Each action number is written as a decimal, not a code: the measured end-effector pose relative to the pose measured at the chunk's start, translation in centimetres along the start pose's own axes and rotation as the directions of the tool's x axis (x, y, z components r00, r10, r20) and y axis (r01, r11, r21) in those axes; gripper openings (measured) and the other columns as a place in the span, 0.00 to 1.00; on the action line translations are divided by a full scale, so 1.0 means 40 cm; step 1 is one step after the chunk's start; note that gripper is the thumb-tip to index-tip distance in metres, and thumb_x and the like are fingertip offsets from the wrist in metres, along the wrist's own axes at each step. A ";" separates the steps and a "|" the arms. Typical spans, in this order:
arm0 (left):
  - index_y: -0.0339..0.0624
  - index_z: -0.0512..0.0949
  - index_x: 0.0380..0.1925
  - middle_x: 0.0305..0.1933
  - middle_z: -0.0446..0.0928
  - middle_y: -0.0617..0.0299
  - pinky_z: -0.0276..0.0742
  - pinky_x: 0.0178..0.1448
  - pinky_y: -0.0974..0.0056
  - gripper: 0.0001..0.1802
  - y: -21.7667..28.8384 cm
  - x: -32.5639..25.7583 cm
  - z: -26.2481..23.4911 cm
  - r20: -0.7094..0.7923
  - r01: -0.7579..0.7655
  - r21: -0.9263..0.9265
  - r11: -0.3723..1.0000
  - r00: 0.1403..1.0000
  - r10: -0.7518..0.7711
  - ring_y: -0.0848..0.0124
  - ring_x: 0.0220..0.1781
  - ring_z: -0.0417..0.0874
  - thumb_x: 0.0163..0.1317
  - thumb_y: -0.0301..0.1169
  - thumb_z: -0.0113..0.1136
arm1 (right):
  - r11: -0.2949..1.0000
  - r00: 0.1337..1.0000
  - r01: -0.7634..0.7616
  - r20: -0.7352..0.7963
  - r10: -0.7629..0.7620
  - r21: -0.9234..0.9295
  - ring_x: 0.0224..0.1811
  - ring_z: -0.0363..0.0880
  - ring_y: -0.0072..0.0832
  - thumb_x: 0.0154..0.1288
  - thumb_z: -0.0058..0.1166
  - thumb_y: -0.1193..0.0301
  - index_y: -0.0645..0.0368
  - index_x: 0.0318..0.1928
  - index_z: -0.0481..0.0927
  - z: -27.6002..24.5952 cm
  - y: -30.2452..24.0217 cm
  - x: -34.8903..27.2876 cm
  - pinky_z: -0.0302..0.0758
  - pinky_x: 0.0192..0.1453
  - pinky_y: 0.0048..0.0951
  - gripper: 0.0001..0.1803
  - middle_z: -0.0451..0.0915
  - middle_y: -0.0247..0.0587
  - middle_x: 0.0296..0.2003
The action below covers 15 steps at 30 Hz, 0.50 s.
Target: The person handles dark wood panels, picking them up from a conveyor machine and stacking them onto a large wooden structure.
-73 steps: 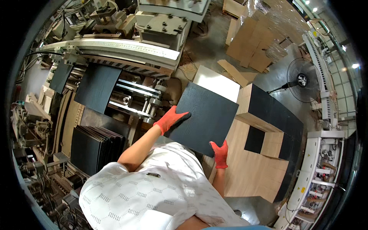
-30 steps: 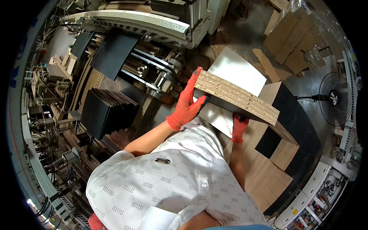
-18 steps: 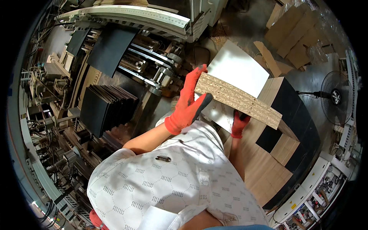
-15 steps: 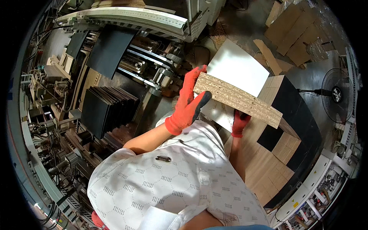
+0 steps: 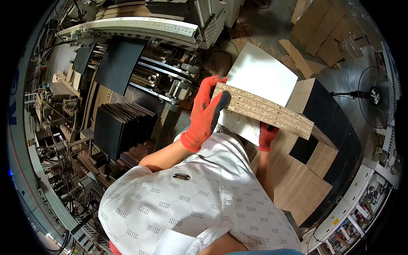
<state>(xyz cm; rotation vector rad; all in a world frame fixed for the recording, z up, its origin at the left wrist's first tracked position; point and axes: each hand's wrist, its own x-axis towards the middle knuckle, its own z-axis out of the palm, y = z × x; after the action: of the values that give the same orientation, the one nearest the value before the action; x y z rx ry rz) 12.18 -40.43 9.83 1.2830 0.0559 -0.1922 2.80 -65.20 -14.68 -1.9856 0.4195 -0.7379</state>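
Observation:
Between my two hands is a short stack of particle boards [image 5: 265, 111], with raw chipboard edges and small dark holes facing up. My left hand [image 5: 204, 117], in a red glove with dark fingertips, grips their left end, its thumb over the edge. Under the near right side, my right hand [image 5: 267, 137] in a matching glove holds them; its fingers are partly hidden by the boards. A white panel surface [image 5: 261, 76] shows just beyond them, and more white shows on the near side. Whether it belongs to the held boards I cannot tell.
At right stand stacked wood-grain and black panels [image 5: 306, 180], with a black fan [image 5: 375, 95] past them. Flattened cardboard [image 5: 321, 29] lies at the far right. On the left, a machine with metal rails [image 5: 161, 68] carries a dark panel [image 5: 120, 63] and a row of upright dark boards [image 5: 117, 131].
My left hand has shifted slightly left and its thumb now lies further over the board edge. The boards stay in both hands, nearly in place. The view has shifted a little.

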 end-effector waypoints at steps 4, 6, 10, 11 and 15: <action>0.38 0.68 0.55 0.54 0.71 0.61 0.64 0.59 0.70 0.18 -0.015 0.013 -0.008 0.030 0.006 0.068 0.998 1.000 -0.008 0.74 0.56 0.71 0.67 0.29 0.51 | 0.991 0.999 -0.041 -0.021 0.044 0.125 0.49 0.74 0.29 0.52 0.68 0.76 0.67 0.54 0.73 -0.003 -0.054 0.004 0.68 0.59 0.31 0.28 0.78 0.42 0.46; 0.37 0.69 0.55 0.54 0.71 0.60 0.64 0.59 0.70 0.17 -0.034 0.017 -0.018 0.027 -0.039 0.008 0.999 0.999 0.039 0.73 0.55 0.71 0.67 0.30 0.50 | 0.995 0.997 -0.079 0.006 0.079 0.063 0.51 0.74 0.31 0.52 0.67 0.75 0.66 0.54 0.73 -0.003 -0.085 0.004 0.67 0.60 0.32 0.27 0.77 0.44 0.48; 0.34 0.60 0.65 0.65 0.65 0.54 0.57 0.70 0.63 0.29 -0.048 0.001 -0.021 0.122 -0.300 0.107 0.948 0.950 0.287 0.66 0.67 0.65 0.67 0.34 0.50 | 0.994 0.994 -0.108 0.015 0.108 0.027 0.53 0.75 0.35 0.49 0.70 0.71 0.65 0.53 0.74 -0.010 -0.052 0.010 0.69 0.58 0.35 0.30 0.77 0.47 0.50; 0.36 0.56 0.68 0.70 0.59 0.55 0.55 0.71 0.62 0.34 -0.057 -0.005 -0.038 0.158 -0.279 0.071 0.958 0.951 0.265 0.65 0.70 0.61 0.62 0.25 0.53 | 0.994 0.994 -0.105 0.012 0.105 0.039 0.53 0.75 0.36 0.48 0.71 0.69 0.64 0.53 0.74 -0.007 -0.051 0.013 0.69 0.57 0.36 0.31 0.77 0.47 0.50; 0.36 0.49 0.71 0.75 0.51 0.54 0.47 0.75 0.62 0.39 -0.081 -0.030 -0.036 0.187 -0.261 0.126 0.957 0.954 0.235 0.64 0.75 0.52 0.60 0.18 0.52 | 0.985 0.986 -0.149 0.089 0.142 0.082 0.52 0.75 0.35 0.48 0.71 0.70 0.64 0.51 0.75 -0.017 -0.068 0.024 0.70 0.57 0.35 0.29 0.78 0.46 0.48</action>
<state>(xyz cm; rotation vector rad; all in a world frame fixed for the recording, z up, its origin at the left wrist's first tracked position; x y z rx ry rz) 10.54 -39.81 6.54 1.4051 -0.2705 -0.0892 3.06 -64.82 -11.74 -1.8737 0.4698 -0.5707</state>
